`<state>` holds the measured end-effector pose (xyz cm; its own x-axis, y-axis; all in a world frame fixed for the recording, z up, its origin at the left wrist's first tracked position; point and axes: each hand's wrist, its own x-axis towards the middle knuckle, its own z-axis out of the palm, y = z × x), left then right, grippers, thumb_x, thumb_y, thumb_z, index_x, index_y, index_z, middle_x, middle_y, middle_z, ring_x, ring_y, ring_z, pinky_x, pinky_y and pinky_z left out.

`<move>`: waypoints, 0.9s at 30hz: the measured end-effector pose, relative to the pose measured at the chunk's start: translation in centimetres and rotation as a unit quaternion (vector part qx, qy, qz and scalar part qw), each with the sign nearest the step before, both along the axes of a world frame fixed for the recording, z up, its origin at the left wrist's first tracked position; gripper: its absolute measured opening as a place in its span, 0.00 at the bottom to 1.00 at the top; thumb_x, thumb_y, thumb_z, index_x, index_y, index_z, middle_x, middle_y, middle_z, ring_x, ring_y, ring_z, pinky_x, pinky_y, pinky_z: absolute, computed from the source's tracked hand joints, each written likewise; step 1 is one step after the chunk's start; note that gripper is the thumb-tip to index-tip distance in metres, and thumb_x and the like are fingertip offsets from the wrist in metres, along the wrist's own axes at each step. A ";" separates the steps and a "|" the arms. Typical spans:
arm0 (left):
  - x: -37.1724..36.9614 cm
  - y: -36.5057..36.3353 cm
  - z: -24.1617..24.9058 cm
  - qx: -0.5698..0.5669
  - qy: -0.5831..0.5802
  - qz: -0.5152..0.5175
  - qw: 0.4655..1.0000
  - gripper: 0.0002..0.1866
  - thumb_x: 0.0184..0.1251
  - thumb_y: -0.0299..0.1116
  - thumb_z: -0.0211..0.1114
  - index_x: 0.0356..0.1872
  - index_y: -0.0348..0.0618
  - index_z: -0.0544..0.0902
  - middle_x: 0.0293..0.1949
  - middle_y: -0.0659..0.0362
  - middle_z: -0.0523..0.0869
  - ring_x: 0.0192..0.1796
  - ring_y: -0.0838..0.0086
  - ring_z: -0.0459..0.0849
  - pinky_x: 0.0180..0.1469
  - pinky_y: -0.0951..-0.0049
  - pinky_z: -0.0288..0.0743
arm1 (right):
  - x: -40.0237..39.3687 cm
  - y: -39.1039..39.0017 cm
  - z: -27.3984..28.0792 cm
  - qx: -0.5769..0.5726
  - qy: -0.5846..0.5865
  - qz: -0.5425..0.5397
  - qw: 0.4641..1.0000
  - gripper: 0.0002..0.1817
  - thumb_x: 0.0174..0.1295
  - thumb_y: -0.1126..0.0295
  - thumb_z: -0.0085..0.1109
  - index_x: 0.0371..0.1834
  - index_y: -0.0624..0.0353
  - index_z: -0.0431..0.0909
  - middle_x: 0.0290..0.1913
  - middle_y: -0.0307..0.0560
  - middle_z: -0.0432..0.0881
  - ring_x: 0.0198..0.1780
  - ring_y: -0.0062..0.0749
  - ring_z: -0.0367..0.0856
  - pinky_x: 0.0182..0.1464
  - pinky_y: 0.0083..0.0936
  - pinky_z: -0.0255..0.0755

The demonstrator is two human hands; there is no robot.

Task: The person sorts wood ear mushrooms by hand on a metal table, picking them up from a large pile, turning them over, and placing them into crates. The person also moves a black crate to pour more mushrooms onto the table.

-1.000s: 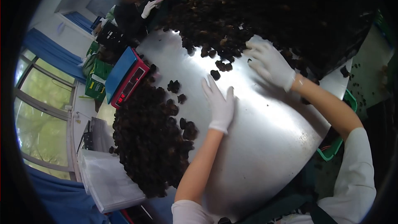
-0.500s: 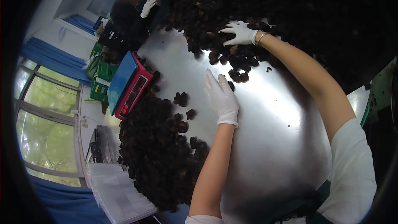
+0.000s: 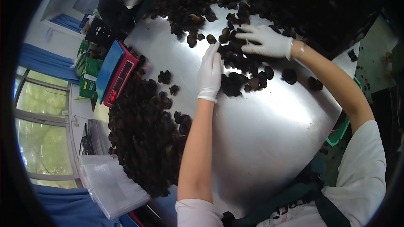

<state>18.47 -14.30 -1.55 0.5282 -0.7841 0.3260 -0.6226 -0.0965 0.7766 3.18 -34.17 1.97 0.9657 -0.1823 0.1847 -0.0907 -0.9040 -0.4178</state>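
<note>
My left hand [image 3: 211, 74], in a white glove, stands on its edge on the metal table with its fingers stretched out. Beside its fingers lies a loose cluster of dark brown dried mushrooms [image 3: 240, 61]. Also gloved in white, my right hand [image 3: 269, 42] is spread palm down over the right side of that cluster, touching some of the pieces. Neither hand grips anything. A large heap of the same mushrooms [image 3: 294, 0] covers the far side of the table, and a second heap [image 3: 143, 143] lies left of my left forearm.
A red scale with a blue tray [image 3: 111, 72] stands at the left edge of the metal table [image 3: 256, 143]. Clear plastic bags [image 3: 111, 185] lie at the lower left. Green boxes [image 3: 89, 77] are behind the scale. Another person [image 3: 115, 12] stands at the far left. A green crate [image 3: 338, 132] sits below the right edge.
My right hand has come nearer to me, and more mushrooms now lie spread on the metal in front of the far heap. My left hand has shifted slightly up and left as the view moved.
</note>
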 end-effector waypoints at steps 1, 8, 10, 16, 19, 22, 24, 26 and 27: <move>-0.6 0.2 0.2 -0.016 0.028 -0.030 0.999 0.23 0.79 0.38 0.49 0.69 0.40 0.74 0.71 0.41 0.70 0.75 0.49 0.65 0.75 0.60 0.58 | -1.7 0.8 -0.4 0.001 -0.038 0.032 0.999 0.32 0.71 0.44 0.54 0.69 0.54 0.75 0.71 0.56 0.71 0.70 0.55 0.68 0.73 0.45 0.60; -11.4 8.7 2.3 0.193 -0.218 -0.071 0.954 0.39 0.67 0.37 0.62 0.79 0.50 0.60 0.81 0.40 0.45 0.80 0.33 0.41 0.76 0.32 0.32 | -13.1 9.7 -0.2 -0.137 -0.084 0.019 0.987 0.27 0.63 0.54 0.62 0.61 0.57 0.77 0.70 0.54 0.73 0.74 0.54 0.63 0.77 0.60 0.50; -14.0 11.4 3.2 0.208 -0.177 -0.109 0.956 0.38 0.65 0.35 0.64 0.78 0.51 0.63 0.81 0.38 0.44 0.80 0.32 0.40 0.76 0.32 0.33 | -15.5 11.3 -0.8 -0.104 -0.079 0.071 0.989 0.26 0.61 0.55 0.64 0.60 0.55 0.77 0.69 0.52 0.73 0.74 0.51 0.64 0.77 0.60 0.49; -17.8 17.6 3.6 0.223 -0.166 -0.079 0.957 0.36 0.62 0.34 0.65 0.75 0.57 0.69 0.80 0.38 0.47 0.80 0.32 0.43 0.76 0.31 0.35 | -17.5 11.8 0.3 -0.102 -0.202 -0.092 0.970 0.18 0.57 0.65 0.64 0.51 0.54 0.81 0.60 0.52 0.78 0.65 0.47 0.74 0.76 0.56 0.53; -18.7 19.0 3.6 0.198 -0.107 -0.060 0.972 0.38 0.61 0.28 0.66 0.76 0.49 0.67 0.80 0.38 0.46 0.81 0.38 0.44 0.79 0.44 0.41 | -17.4 11.8 -1.1 -0.038 -0.128 -0.063 0.989 0.17 0.60 0.65 0.63 0.53 0.54 0.81 0.62 0.51 0.78 0.66 0.47 0.73 0.76 0.56 0.53; -19.3 20.5 4.3 0.168 -0.093 -0.015 0.981 0.40 0.59 0.24 0.64 0.76 0.39 0.64 0.80 0.41 0.49 0.81 0.45 0.51 0.79 0.53 0.49 | -16.6 10.9 0.0 -0.077 -0.170 -0.077 0.979 0.16 0.62 0.64 0.63 0.53 0.52 0.82 0.59 0.49 0.80 0.63 0.45 0.75 0.74 0.51 0.58; -19.7 21.5 4.1 0.143 -0.048 0.037 0.988 0.40 0.58 0.23 0.64 0.76 0.37 0.63 0.80 0.42 0.52 0.80 0.47 0.55 0.79 0.56 0.50 | -14.4 9.1 0.5 0.010 -0.191 -0.069 0.979 0.17 0.62 0.65 0.62 0.54 0.53 0.82 0.58 0.48 0.80 0.60 0.45 0.76 0.69 0.43 0.65; -19.9 22.0 3.9 0.133 -0.039 0.071 0.988 0.38 0.59 0.23 0.61 0.75 0.34 0.63 0.78 0.43 0.58 0.79 0.51 0.58 0.79 0.58 0.52 | -11.1 8.6 -0.2 0.023 -0.211 -0.039 0.976 0.18 0.63 0.66 0.60 0.56 0.54 0.82 0.56 0.48 0.81 0.57 0.46 0.78 0.63 0.39 0.70; -19.9 22.1 3.9 0.126 -0.030 0.080 0.988 0.38 0.60 0.24 0.61 0.75 0.34 0.63 0.78 0.43 0.59 0.79 0.51 0.59 0.79 0.58 0.52 | -9.6 8.6 -0.9 0.035 -0.192 -0.051 0.979 0.18 0.63 0.66 0.59 0.57 0.54 0.82 0.54 0.47 0.82 0.57 0.46 0.77 0.62 0.38 0.70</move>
<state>-1.42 7.80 2.31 0.6376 -0.7524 0.1654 -0.6277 -0.3828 0.6779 -6.41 -25.55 1.12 0.8034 -0.3002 0.5143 -0.0037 -0.8662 -0.4997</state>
